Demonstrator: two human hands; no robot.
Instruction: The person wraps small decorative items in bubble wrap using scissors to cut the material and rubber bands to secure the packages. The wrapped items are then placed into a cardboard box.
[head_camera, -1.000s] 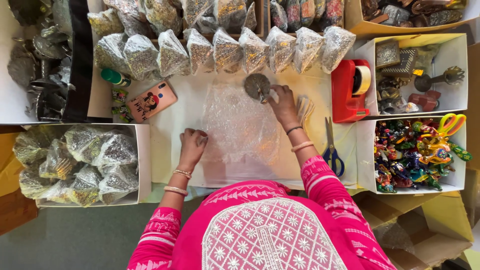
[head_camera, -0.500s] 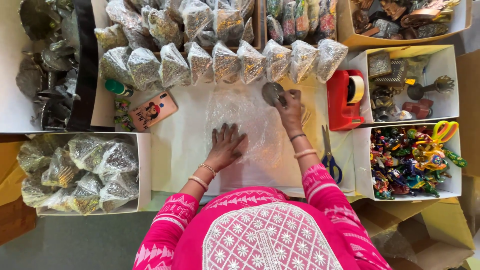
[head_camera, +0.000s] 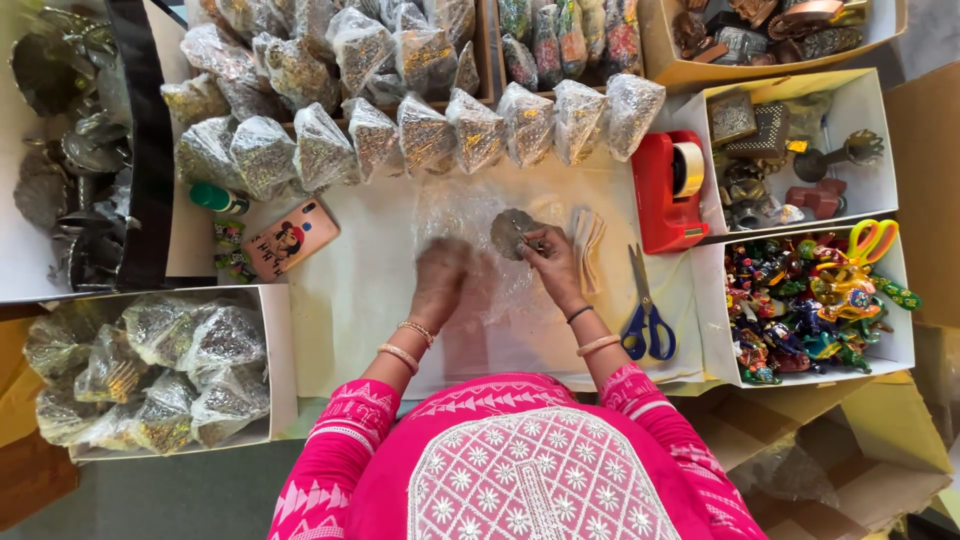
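Note:
A sheet of clear bubble wrap lies on the white table in front of me. My right hand holds a small round dark metal piece at the sheet's far edge. My left hand, blurred with motion, rests flat on the bubble wrap just left of the metal piece. Both wrists wear bangles, and my sleeves are pink.
A row of plastic-wrapped bundles lines the far side. A red tape dispenser and blue scissors lie to the right, beside white boxes of colourful figurines. A phone and a box of wrapped bundles sit left.
My left hand has moved from the near left of the sheet up and right toward the metal piece. My right hand stays on the piece.

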